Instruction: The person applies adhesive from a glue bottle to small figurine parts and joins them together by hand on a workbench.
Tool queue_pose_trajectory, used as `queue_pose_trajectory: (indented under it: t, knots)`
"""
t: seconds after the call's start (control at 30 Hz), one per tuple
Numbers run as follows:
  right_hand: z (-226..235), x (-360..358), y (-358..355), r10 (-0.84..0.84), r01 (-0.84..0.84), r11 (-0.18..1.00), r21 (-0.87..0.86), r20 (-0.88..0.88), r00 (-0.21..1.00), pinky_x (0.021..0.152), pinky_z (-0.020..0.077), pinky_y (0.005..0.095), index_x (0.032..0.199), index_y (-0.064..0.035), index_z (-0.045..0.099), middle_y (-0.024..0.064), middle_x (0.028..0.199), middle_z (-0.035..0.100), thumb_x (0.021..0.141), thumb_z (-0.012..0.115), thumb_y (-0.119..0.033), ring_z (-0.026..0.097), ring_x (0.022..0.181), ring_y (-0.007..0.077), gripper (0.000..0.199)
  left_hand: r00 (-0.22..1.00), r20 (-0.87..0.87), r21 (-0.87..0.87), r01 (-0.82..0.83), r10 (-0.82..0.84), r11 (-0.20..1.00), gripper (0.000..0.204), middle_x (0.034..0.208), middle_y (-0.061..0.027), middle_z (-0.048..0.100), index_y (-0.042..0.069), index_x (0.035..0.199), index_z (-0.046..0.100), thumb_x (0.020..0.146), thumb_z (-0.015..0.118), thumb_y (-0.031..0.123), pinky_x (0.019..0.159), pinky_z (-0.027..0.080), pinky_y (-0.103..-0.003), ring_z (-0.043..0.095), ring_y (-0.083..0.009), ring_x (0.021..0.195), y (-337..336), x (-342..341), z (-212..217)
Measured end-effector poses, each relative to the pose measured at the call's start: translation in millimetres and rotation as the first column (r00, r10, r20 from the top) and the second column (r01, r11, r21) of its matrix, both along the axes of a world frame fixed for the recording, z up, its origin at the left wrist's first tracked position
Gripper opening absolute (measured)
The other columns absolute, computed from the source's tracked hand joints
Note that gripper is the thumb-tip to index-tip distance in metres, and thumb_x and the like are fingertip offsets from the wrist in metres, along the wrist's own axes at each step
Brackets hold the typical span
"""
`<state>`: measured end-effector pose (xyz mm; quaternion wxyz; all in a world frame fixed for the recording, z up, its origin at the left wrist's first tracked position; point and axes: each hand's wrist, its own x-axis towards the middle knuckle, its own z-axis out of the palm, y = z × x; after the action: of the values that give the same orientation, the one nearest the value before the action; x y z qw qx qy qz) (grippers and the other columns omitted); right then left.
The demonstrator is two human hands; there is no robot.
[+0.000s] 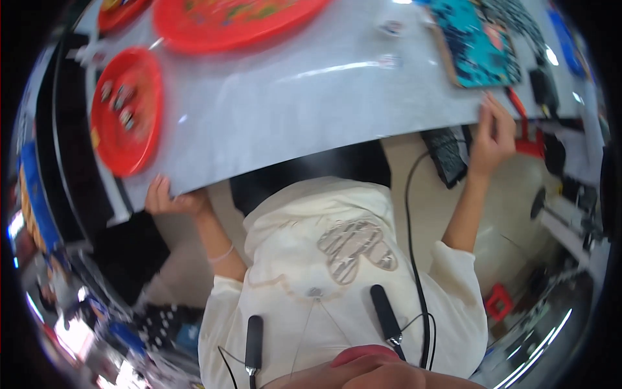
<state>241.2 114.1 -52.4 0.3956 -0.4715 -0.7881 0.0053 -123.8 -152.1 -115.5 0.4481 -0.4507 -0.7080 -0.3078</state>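
My left hand [173,196] rests at the front edge of the grey-white table [278,110]. Its fingers lie on the tabletop, apart from the thumb, and nothing shows in them. Just beyond it is a red oval tray [144,152] with several small metallic-looking pieces [123,97]. My right hand [495,136] is at the same edge farther right, fingers bent with a gap between them, fingertips on the table. Close past those fingertips lies a turquoise, dark-patterned flat object [476,52]; its kind is unclear.
A larger red tray [227,42] with small coloured bits stands at the back. Small white pieces [391,27] lie right of it. A red-handled tool [516,104] and a black object [544,91] are at the right edge. Black cables [409,207] hang down my front.
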Motion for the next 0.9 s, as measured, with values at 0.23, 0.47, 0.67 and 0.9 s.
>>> queue_pose_trajectory:
  t: [0.23, 0.47, 0.67, 0.9]
  knots:
    - [-8.1, -14.2, -29.0, 0.132, -0.131, 0.988, 0.086, -0.015, 0.991, 0.073, 0.0433, 0.0299, 0.081, 0.0026, 0.059, 0.0125, 0.086, 0.060, 0.075, 0.055, 0.001, 0.055, 0.081, 0.0203, 0.007, 0.998, 0.015, 0.050, 0.067, -0.068, 0.996, 0.028, 0.083, -0.0047, 0.048, 0.008, 0.082, 0.046, 0.086, 0.025, 0.027, 0.074, 0.032, -0.030, 0.046, -0.0186, 0.081, 10.0, -7.0, -3.4]
    - [-5.0, -7.6, -19.4, -0.138, 0.112, 0.990, -0.089, -0.376, 0.916, 0.068, 0.0460, 0.0261, 0.083, 0.0053, 0.057, 0.0115, 0.084, 0.060, 0.078, 0.053, -0.001, 0.056, 0.073, 0.0161, 0.009, 1.000, 0.014, 0.012, -0.016, 0.016, 1.000, 0.023, 0.084, -0.0017, 0.050, 0.012, 0.084, 0.046, 0.084, 0.025, 0.023, 0.076, 0.030, -0.031, 0.048, -0.0154, 0.081, 0.3, -4.8, -3.9]
    - [-0.1, -22.8, -17.4, -0.116, 0.119, 0.992, 0.034, -0.064, 0.991, 0.070, 0.0468, 0.0243, 0.086, 0.0081, 0.057, 0.0131, 0.086, 0.061, 0.079, 0.053, -0.002, 0.058, 0.077, 0.0159, 0.013, 1.000, 0.003, 0.000, -0.025, 0.025, 1.000, 0.024, 0.086, -0.0004, 0.051, 0.014, 0.085, 0.046, 0.084, 0.024, 0.025, 0.077, 0.030, -0.031, 0.048, -0.0142, 0.081, -2.5, -6.2, -4.9]
    - [-7.3, -25.1, -32.5, -0.025, 0.025, 1.000, 0.000, -0.107, 0.994, 0.069, 0.0477, 0.0244, 0.082, 0.0085, 0.056, 0.0158, 0.088, 0.060, 0.079, 0.051, -0.001, 0.058, 0.081, 0.0188, 0.011, 0.999, 0.041, 0.003, -0.030, 0.030, 1.000, 0.025, 0.086, 0.0005, 0.050, 0.015, 0.085, 0.046, 0.085, 0.023, 0.026, 0.083, 0.027, -0.031, 0.046, -0.0134, 0.084, -2.7, -5.9, -8.5]
